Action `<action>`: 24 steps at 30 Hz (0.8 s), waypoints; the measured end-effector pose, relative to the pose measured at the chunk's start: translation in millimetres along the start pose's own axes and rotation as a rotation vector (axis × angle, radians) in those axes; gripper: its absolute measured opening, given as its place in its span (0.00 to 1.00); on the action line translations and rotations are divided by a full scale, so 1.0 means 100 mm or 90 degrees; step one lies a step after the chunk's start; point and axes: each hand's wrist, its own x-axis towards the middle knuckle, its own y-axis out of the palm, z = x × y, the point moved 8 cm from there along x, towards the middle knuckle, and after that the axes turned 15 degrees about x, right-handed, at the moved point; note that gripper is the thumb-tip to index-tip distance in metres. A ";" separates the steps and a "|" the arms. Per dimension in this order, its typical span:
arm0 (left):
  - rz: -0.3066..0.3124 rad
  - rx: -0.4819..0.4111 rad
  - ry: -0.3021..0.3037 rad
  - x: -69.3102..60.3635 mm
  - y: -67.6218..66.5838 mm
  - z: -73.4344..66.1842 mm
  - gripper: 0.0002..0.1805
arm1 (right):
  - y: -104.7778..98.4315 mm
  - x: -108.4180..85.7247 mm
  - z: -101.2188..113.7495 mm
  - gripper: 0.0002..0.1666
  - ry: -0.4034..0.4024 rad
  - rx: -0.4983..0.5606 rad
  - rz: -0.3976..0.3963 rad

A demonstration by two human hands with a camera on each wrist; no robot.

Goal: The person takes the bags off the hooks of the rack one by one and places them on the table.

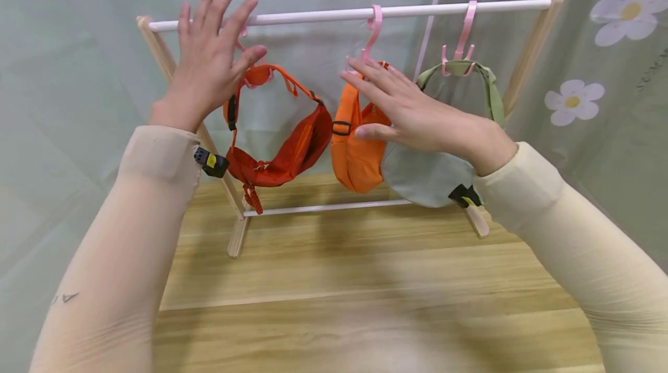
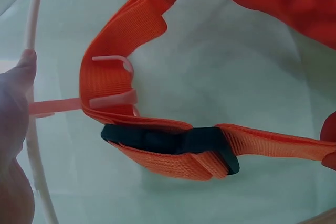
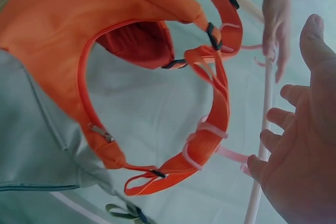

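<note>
Three waist bags hang by pink hooks from a white rod. My left hand is at the rod's left end with fingers straight and spread, beside the hook of the red bag. In the left wrist view the thumb overlaps the rod; I cannot tell whether it touches. The red bag's strap loops over its hook prongs, with a black buckle below. My right hand is extended in front of the orange bag and grey-green bag, holding nothing. It hides part of both bags.
The rod is carried by a wooden frame, with its right post and a lower white bar. It stands on a wood-grain table. Behind hangs a pale green curtain with white flowers on the right.
</note>
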 end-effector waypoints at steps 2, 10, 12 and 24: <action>0.014 0.005 0.000 0.01 0.04 0.02 0.38 | -0.01 0.04 0.03 0.52 0.004 0.003 0.003; 0.003 0.022 0.014 0.00 0.11 0.02 0.39 | -0.01 0.24 0.12 0.52 0.024 0.018 0.009; -0.016 0.022 0.015 0.00 0.11 0.02 0.39 | -0.01 0.30 0.14 0.52 0.025 0.019 0.012; -0.076 0.034 0.007 0.02 0.09 0.02 0.32 | 0.09 0.77 0.17 0.52 0.068 0.002 0.055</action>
